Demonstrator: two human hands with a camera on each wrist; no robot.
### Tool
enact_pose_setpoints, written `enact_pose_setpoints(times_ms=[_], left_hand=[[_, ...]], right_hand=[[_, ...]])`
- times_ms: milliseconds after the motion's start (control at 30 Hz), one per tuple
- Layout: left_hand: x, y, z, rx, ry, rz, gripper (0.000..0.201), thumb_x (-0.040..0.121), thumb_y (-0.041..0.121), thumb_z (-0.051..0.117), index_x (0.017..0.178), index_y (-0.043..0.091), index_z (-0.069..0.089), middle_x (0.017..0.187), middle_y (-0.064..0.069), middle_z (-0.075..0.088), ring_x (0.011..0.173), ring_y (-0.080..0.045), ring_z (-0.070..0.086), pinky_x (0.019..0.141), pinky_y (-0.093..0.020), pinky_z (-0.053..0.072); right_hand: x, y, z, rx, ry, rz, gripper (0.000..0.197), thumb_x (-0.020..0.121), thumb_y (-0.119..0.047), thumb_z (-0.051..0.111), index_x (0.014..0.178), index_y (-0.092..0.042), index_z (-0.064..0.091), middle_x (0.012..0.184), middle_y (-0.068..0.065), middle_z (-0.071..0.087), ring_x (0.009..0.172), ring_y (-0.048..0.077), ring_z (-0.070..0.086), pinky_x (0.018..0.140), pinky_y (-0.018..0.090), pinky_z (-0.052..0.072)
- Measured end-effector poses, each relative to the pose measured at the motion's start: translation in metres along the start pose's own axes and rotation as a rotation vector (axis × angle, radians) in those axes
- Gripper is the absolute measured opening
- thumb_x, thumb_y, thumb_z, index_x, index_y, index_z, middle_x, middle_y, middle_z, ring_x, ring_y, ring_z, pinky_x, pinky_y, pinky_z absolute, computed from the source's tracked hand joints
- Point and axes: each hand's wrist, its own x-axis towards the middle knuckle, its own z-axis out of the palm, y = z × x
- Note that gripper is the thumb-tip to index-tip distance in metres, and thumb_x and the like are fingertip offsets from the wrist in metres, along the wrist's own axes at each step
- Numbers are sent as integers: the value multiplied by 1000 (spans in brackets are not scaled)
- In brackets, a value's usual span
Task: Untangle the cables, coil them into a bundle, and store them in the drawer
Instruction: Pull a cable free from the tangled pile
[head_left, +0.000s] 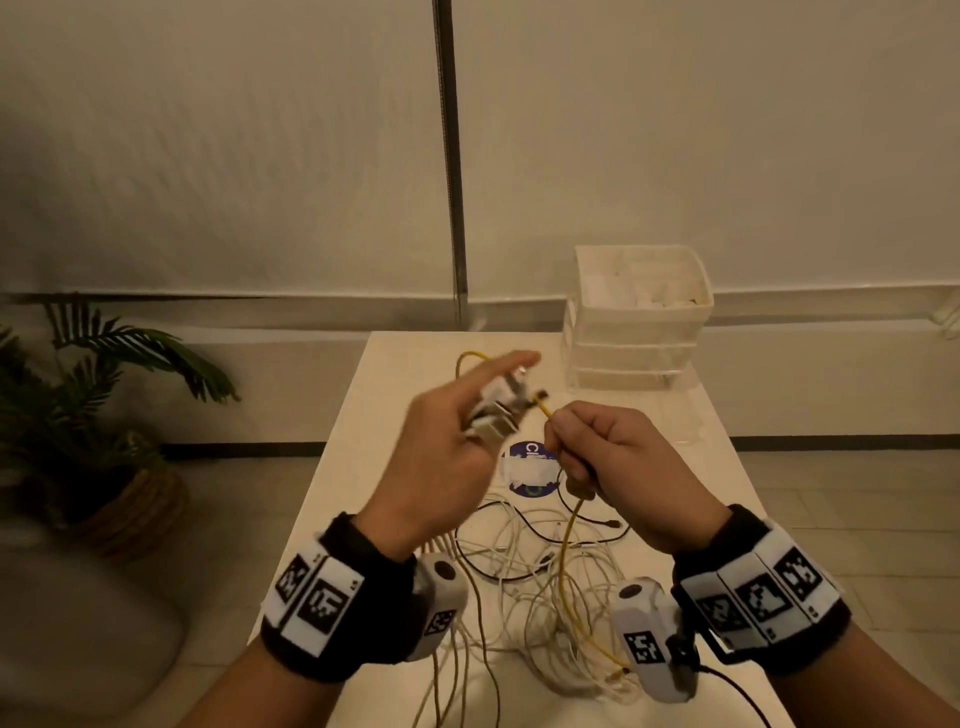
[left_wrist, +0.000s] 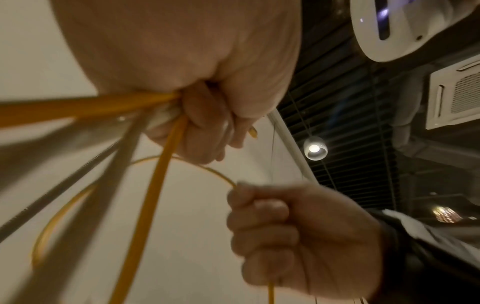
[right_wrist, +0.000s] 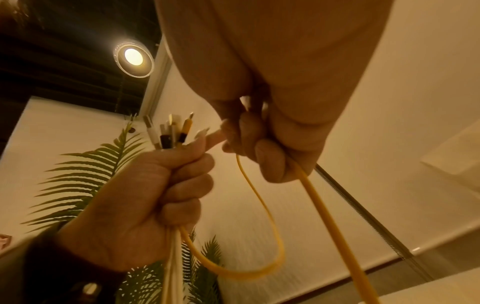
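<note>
Overhead, left hand (head_left: 441, 447) fingers clamp a bunch of white and yellow cable plugs (right_wrist: 171, 131); right hand (head_left: 623, 467) fingers pinch the thin yellow cable (right_wrist: 262, 216) just beside them.

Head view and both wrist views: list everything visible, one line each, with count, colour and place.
yellow cable: one, yellow, held between both hands
cable ends: several, white, black and yellow, bunched in left hand
loose cables: a tangle, mostly white, some black, on table
table: one, white, centre
drawer unit: one, white, table's far right corner
round sticker: one, blue and white, on table
plant: one, green, left floor
left hand: grips cable ends
right hand: grips yellow cable
</note>
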Motion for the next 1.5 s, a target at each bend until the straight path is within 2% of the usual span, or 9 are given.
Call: enact_pose_setpoints(times_ms=[233,433,633,767,867,933,1033,1233,1500], left_hand=[[4,-1,5,154,-31,81,35,84,-12,52,71,21,54,60,7,51,57,-12,43,53,-21,32],[12,-2,-8,165,198,-18,37,91,-4,55,77,30,60,57,17,55,53,-3,47,51,-13,32],[21,-36,-62,47,550,-255,22,96,29,58,76,35,66,67,6,51,64,-22,46,60,-40,38],[11,-22,-47,117,522,-231,14,98,17,55,99,30,62,79,6,55,66,-10,48,62,-31,40],[-2,-10,-27,125,316,-82,43,95,1,56,130,26,58,94,10,64,78,-8,59,61,-14,47],[-8,-6,-12,139,74,-1,46,91,-8,55,121,26,65,96,11,70,80,-1,63,65,-13,48],[-11,-8,4,202,-76,54,41,85,-9,49,84,31,59,74,9,65,67,-14,57,60,-33,46],[0,-12,-12,196,193,-93,28,90,-7,50,78,18,57,62,9,52,56,-2,48,49,-15,33],[9,-39,-51,128,432,-222,24,97,21,57,75,30,60,69,5,54,64,-19,46,59,-34,36]], right_hand=[[-8,-12,3,-32,-88,-35,31,102,-14,39,92,7,60,58,7,43,52,16,33,50,24,30],[-11,-10,2,-22,-97,-44,26,101,-13,43,94,-2,65,57,0,50,49,12,39,51,21,35],[-25,7,-3,98,-154,88,28,101,-15,41,88,-2,62,56,4,40,46,11,28,50,23,25],[-23,10,3,126,-114,130,29,101,-14,40,84,-4,60,54,4,37,45,11,26,50,26,25],[-19,8,7,119,-80,117,28,102,-13,40,85,-2,60,55,5,37,44,10,27,50,28,25],[-17,6,10,140,-79,98,29,102,-13,39,85,-3,61,55,4,38,43,10,27,50,28,25],[-13,2,15,183,-85,74,35,103,-12,38,79,-11,65,57,8,38,43,10,26,49,25,25],[-15,6,13,178,-90,79,27,102,-14,41,96,0,63,59,7,45,44,12,31,48,23,29],[-24,15,18,229,-169,133,27,102,-11,38,97,-1,63,61,7,45,45,10,29,49,22,28]])
